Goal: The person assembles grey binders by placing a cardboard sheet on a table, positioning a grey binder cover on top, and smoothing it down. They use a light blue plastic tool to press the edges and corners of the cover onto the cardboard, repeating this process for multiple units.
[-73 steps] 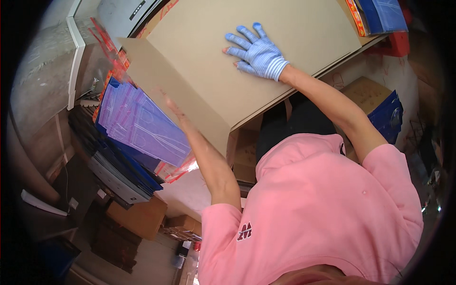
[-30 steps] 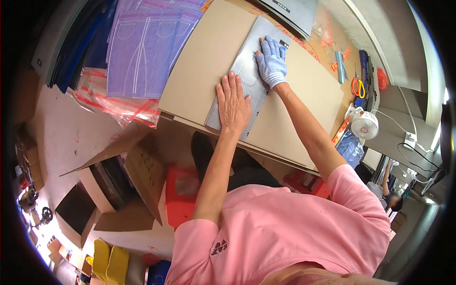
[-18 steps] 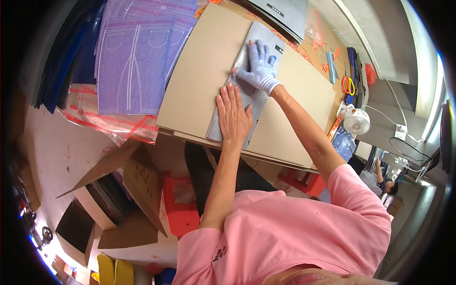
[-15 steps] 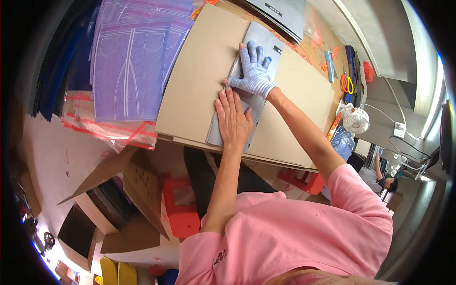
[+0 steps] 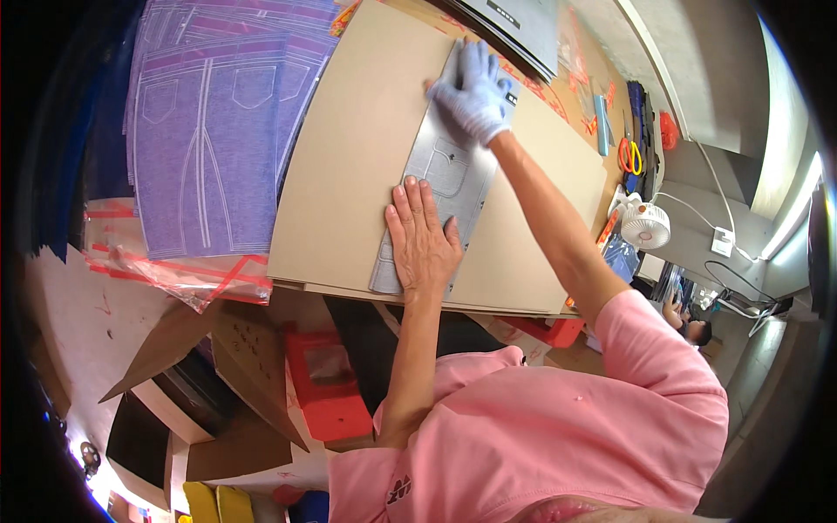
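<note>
1 gray strip (image 5: pixel 449 167), long & flat

Our bare L grip (image 5: pixel 425 253) lies flat on its near part, thumb out. Our R grip (image 5: pixel 476 91), w/ blue glove (image 5: pixel 485 112), is spread on its far end. It's on tan board (image 5: pixel 340 166), R of purple sheets (image 5: pixel 170 166).

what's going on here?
A person presses a grey pocket-patterned piece against a tan board. The bare left hand lies flat near its near end; the gloved right hand is spread near its far end. Purple jeans-patterned sheets lie to the left, scissors off to the right.
</note>
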`<state>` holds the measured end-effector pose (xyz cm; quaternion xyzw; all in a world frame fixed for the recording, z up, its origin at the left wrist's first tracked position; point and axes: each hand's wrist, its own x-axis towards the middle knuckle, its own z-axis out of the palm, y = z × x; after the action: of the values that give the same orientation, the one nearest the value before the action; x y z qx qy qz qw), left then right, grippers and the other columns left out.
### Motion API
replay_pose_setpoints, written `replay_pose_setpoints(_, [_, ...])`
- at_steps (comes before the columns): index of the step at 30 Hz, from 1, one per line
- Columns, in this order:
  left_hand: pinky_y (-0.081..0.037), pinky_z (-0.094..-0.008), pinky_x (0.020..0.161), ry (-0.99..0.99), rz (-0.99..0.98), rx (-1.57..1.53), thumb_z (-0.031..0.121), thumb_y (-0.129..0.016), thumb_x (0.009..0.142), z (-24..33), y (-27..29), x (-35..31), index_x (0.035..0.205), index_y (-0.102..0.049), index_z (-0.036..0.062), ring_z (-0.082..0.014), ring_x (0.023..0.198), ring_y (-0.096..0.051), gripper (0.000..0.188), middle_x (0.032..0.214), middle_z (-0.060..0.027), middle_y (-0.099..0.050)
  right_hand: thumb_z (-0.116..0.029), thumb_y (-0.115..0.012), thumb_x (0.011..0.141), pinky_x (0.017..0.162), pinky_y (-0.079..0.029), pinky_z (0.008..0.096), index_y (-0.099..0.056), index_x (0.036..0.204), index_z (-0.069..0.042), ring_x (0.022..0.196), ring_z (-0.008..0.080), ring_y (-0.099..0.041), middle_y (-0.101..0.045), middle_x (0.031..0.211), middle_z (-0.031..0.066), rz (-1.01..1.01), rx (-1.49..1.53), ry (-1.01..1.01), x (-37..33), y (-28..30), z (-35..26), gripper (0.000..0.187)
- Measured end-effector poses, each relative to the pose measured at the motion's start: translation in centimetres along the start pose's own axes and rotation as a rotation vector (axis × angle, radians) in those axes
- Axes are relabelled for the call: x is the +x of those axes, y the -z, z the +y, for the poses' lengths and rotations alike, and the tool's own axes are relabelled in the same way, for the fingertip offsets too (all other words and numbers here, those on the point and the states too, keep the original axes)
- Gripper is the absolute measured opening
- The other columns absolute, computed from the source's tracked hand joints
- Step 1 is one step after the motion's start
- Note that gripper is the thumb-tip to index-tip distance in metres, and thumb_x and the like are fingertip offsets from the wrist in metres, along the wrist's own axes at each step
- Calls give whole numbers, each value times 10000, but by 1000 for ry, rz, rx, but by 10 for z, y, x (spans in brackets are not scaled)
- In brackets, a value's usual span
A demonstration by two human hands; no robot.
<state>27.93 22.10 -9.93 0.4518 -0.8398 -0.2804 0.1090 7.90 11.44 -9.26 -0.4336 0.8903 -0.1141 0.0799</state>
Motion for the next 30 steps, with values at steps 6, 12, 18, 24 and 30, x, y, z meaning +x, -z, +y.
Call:
replay_pose_setpoints(6, [-120,-446,1144,-6,5,-5,310,-576,830,3,7,2,1397,-291,-38,-329,1397,-187,724,1491,-177,-254,-463,-546,834,1065,-152,600,-281,1429,-95,1307,363,-331,-379,1404,201,111,-18,25,45,-10,13,748])
replay_pose_setpoints(12, [-123,-451,1144,-11,22,-58,279,-585,828,5,9,1,1375,-314,-55,-337,1393,-192,696,1475,-195,-274,-453,-399,920,1098,-99,550,-220,1448,-57,1406,360,-136,-204,1497,211,65,-225,293,-3,-26,18,684])
replay_pose_setpoints(18, [-140,-465,1138,4,101,-45,179,-597,826,-6,5,-31,1351,-360,-51,-351,1377,-231,621,1449,-213,-315,-463,-426,905,1090,-41,585,-233,1448,-73,1398,378,-135,-193,1492,223,-96,-152,478,-84,-28,-13,695])
replay_pose_setpoints(24, [-178,-478,1128,-24,8,53,105,-575,829,-39,21,-108,1351,-365,-46,-359,1372,-247,582,1452,-184,-329,-589,-482,826,1090,-38,569,-223,1436,-20,1394,398,-126,-183,1482,263,-131,-202,430,-89,-19,-22,874])
replay_pose_setpoints(30, [-314,-457,1038,-23,190,-155,81,-569,838,-43,36,-106,1201,-532,-4,-360,1238,-426,375,1302,-179,-488,-608,-517,798,1090,-41,570,-251,1421,6,1387,431,-112,-171,1470,301,-179,-132,487,-115,-19,-23,914])
